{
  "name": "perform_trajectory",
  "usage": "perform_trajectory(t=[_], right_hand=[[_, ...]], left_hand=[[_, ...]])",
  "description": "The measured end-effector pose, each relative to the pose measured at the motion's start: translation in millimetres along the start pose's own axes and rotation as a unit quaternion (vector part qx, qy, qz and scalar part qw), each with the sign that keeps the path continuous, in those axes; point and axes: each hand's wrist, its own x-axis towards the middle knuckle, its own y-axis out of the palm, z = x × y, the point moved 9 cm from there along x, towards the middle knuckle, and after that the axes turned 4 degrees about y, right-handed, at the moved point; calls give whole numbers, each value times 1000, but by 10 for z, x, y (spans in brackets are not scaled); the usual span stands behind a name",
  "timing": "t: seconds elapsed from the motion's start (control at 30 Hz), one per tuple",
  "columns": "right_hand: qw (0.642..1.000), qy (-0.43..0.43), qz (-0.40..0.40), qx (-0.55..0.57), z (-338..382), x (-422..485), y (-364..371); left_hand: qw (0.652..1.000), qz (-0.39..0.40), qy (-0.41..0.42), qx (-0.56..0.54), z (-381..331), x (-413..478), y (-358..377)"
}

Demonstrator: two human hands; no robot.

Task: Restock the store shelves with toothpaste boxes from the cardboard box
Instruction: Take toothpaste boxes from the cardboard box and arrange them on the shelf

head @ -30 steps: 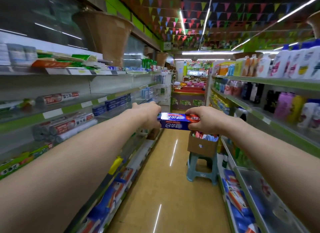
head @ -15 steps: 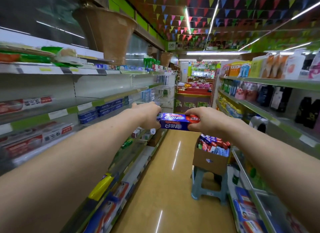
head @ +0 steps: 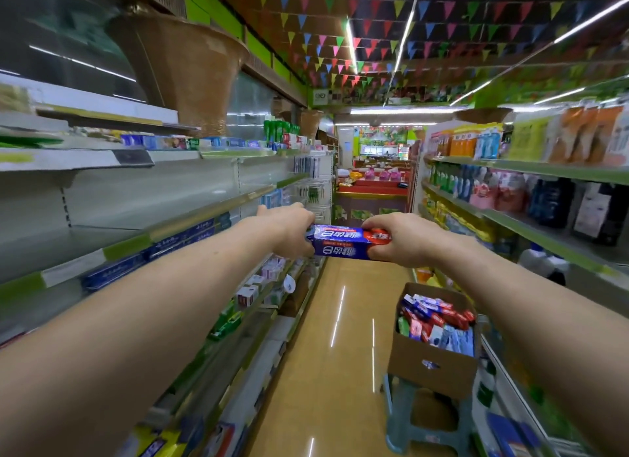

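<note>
Bunting [head: 374, 38]: I see coloured pennants strung overhead, above the hands [head: 292, 230].
Stool [head: 398, 422]: grey-blue plastic, low and right of the hands.
Basket [head: 197, 72]: brown woven, high to their left.
Bottles [head: 551, 201]: I make out dark and pink ones, to their right.
Floor [head: 326, 354]: tan, glossy, beneath them.

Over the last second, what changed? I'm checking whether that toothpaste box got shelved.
The person moved forward, so the cardboard box on the stool looks nearer and lower in view. Nothing was let go or shelved: the left hand and right hand still hold the toothpaste box by its ends, level in the air.
</note>
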Motion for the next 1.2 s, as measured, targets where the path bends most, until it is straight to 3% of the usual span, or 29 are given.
perform_trajectory(t=[0.87,1.2], right_hand=[[996,-83,11,-4,-1187,4100,641],[995,-96,12,14,-1300,5629,1061]], left_hand=[[999,-2,-52,5,977,3903,761],[998,-5,-56,16,1664,5265,1165]])
